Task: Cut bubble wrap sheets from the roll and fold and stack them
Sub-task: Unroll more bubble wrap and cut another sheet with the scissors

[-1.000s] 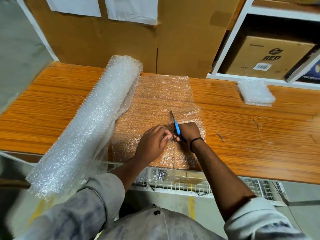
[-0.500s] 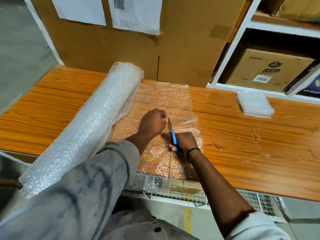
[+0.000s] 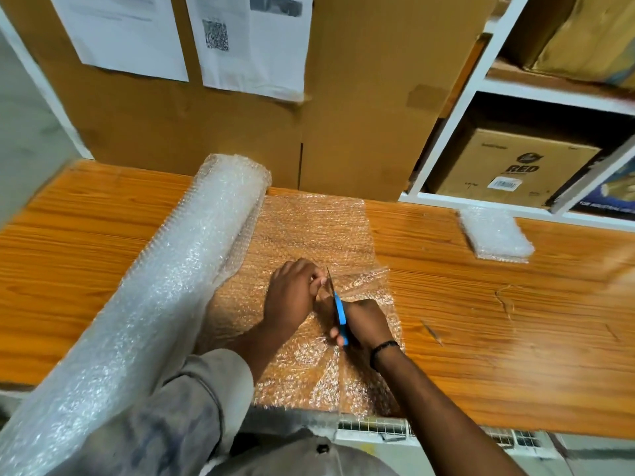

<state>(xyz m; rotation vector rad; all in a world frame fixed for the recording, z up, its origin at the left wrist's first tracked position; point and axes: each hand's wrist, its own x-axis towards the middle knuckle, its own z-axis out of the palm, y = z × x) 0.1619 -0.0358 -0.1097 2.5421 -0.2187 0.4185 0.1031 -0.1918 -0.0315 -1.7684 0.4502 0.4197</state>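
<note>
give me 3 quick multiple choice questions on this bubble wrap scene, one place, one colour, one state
1. Where is the folded bubble wrap stack?
A) far right on the table
B) on the roll
C) on the floor

2. The handles of the scissors are:
A) red
B) blue
C) black

3. The right hand is:
A) open, idle
B) gripping the scissors
C) lifting the roll

Answers: 1 A, it lies right of the sheet being cut. 2 B, blue shows at the hand. 3 B, it curls round the handles.
</note>
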